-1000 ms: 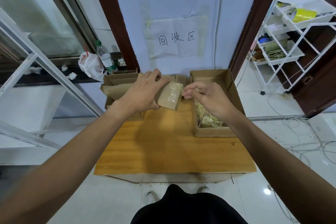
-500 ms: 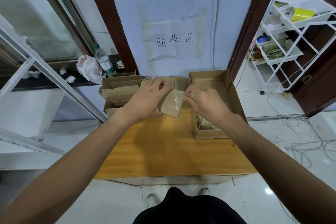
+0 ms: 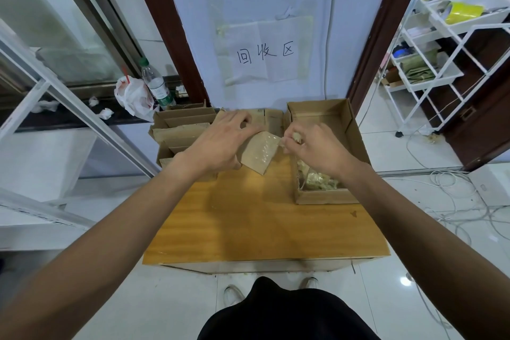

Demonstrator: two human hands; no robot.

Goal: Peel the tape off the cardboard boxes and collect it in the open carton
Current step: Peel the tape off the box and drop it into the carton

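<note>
I am reading the head view. The left hand [image 3: 220,143] is gripping a flattened cardboard box [image 3: 259,152] above the desk [image 3: 262,223], its fingers [image 3: 242,121] curled over the far edge. The box is hanging tilted, with its long axis running from the far right down toward the near left, and its face is shining with clear film. The right hand [image 3: 317,149] is closed in a pinch on a crumpled end of tape [image 3: 296,136] just beside the box's far right corner. I cannot tell how much of the strip is already free.

What I am weighing is direction. The open carton [image 3: 323,196] is sitting directly under and to the right of the right hand, with a wad of collected tape [image 3: 320,181] in its near end. So the pulling hand is the nearer one, and I judge that drawing the strip rightward, away from the left hand, will carry it over the carton for the drop. A stack of boxes [image 3: 179,130] is waiting behind the left hand.
</note>
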